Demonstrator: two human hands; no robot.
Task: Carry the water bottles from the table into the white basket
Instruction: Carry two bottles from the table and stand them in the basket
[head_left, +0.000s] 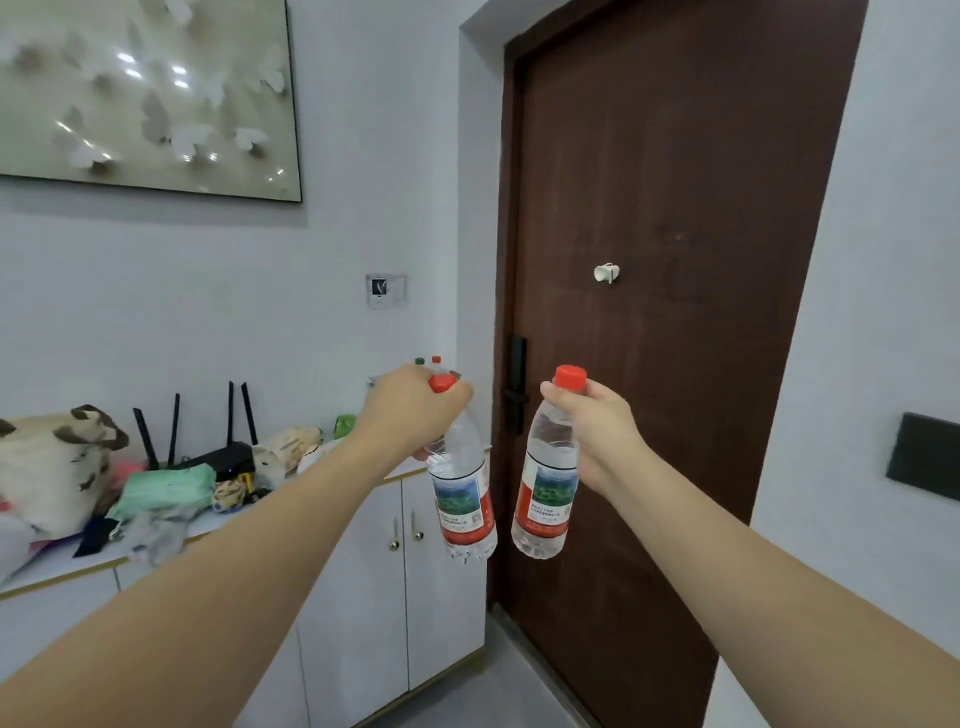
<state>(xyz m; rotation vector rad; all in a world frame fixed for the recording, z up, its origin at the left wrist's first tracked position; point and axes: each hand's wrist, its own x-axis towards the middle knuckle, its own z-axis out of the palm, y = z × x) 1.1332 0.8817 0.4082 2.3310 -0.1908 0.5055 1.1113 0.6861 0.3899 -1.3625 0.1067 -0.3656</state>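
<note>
A clear plastic red-capped water bottle (545, 499) is clenched at the neck by the right hand (592, 431); another (462, 499) by the left hand (410, 410). Slick, fairly heavy; necks are judged safest.

Two bare forearms are seen, sleeveless to the frame edge. The left hand (410, 410) and right hand (597, 431) are ungloved; fingers are unadorned.

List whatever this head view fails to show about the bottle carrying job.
- White basket: not in the head view at all.
- Left hand: it may grip two clear red-capped water bottles; overlap hides the count.
- Label print on the right hand's clear red-capped bottle: too small.
- Bottle caps behind the left hand: bodies hidden.
</note>
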